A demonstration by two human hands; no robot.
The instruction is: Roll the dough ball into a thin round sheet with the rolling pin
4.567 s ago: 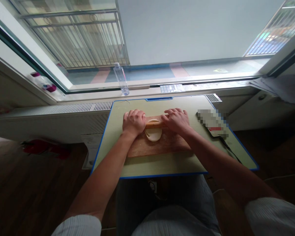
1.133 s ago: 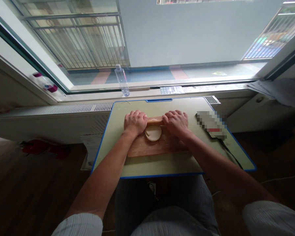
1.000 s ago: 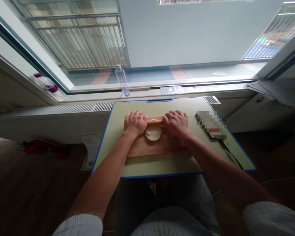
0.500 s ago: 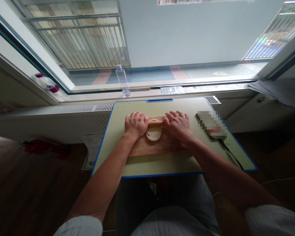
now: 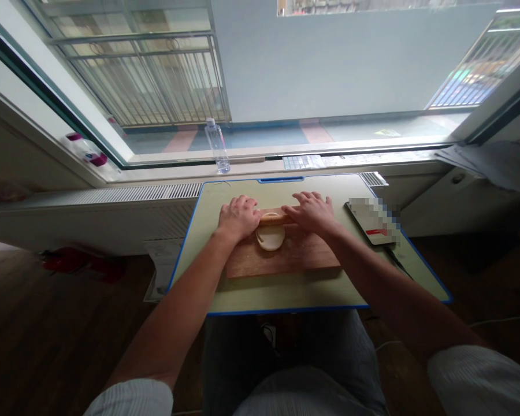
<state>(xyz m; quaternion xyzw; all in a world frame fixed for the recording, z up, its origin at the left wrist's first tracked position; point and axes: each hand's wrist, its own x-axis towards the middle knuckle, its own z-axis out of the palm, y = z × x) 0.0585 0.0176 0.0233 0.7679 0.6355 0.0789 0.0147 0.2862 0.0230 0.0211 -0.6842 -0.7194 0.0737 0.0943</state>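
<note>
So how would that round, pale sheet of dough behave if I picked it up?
The round, pale sheet of dough looks thin, so it would probably sag. An apparent crease near its left edge hints it folds easily. The tan wooden rolling pin across it might hold it down.

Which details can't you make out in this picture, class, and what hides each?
All in the head view:
Rolling pin ends: covered by the left hand and right hand.
Dough, a strip across it: under the rolling pin.
Phone screen: masked by pixel blocks.
Left sleeve: cut off by the bottom edge.
</note>
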